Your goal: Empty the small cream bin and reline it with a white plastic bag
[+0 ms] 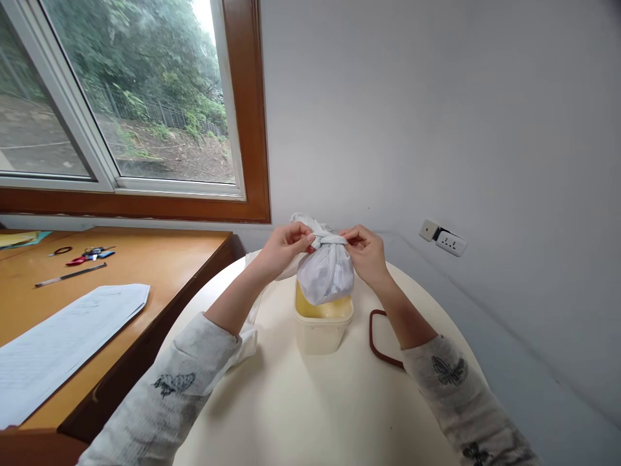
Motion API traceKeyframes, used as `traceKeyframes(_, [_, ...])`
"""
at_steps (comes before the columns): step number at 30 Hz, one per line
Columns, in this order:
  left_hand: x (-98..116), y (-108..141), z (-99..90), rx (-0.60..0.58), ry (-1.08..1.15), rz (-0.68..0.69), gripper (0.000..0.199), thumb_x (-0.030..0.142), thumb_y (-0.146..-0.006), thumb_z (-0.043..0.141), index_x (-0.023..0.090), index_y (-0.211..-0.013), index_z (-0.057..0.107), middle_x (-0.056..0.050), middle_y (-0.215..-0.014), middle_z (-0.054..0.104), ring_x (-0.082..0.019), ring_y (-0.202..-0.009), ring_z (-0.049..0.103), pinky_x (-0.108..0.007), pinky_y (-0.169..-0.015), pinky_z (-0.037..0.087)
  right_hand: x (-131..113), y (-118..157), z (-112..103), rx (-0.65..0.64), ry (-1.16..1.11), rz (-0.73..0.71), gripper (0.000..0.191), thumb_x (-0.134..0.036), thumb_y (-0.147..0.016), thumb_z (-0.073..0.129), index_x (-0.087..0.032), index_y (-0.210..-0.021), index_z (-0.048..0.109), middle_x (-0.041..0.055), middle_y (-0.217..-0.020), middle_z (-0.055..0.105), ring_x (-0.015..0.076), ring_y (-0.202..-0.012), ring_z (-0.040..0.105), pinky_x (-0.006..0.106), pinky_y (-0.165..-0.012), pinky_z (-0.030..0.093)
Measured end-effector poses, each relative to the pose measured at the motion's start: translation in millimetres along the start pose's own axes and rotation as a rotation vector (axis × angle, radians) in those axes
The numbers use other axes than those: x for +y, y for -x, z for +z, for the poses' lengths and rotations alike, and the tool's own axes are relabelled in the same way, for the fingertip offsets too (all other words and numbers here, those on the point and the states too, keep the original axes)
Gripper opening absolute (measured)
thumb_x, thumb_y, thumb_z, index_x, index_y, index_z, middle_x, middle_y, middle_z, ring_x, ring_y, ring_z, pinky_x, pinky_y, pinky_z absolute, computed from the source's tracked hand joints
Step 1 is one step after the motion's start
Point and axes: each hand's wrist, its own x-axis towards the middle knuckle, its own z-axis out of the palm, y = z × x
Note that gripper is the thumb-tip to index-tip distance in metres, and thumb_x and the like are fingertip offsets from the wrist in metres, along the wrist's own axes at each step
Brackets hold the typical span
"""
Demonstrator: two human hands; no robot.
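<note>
Over the round table (286,408), left fingers (303,244) and right fingers (359,235) pinch a knotted white bag (328,278)

One head-worn view over the cream table (291,421)
From the table's near side, close above it, the camera faces forward and down, with the wall (412,116) beyond.

I cannot read any word, number or brand here. The paper sheets (72,349) on the wooden table (169,249) at my left, lying near its right edge, carry some lines of writing, but too faint for reading.
</note>
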Motion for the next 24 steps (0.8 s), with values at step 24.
traceKeyframes(24, [-20.9,14.8,-1.1,0.008,-0.423,-0.029,0.022,0.034,-0.069,0.064,0.017,-0.067,0.05,0.001,-0.067,0.053,-0.012,-0.064,0.05,-0.024,-0.058,0.041,-1.7,30.3,9.0,-0.219,0.598,-0.16,0.011,-0.017,-0.081,0.05,-0.023,-0.082,0.059,0.0017,-0.078,0.063,0.0164,-0.069,0.055,0.029,-0.061,0.042])
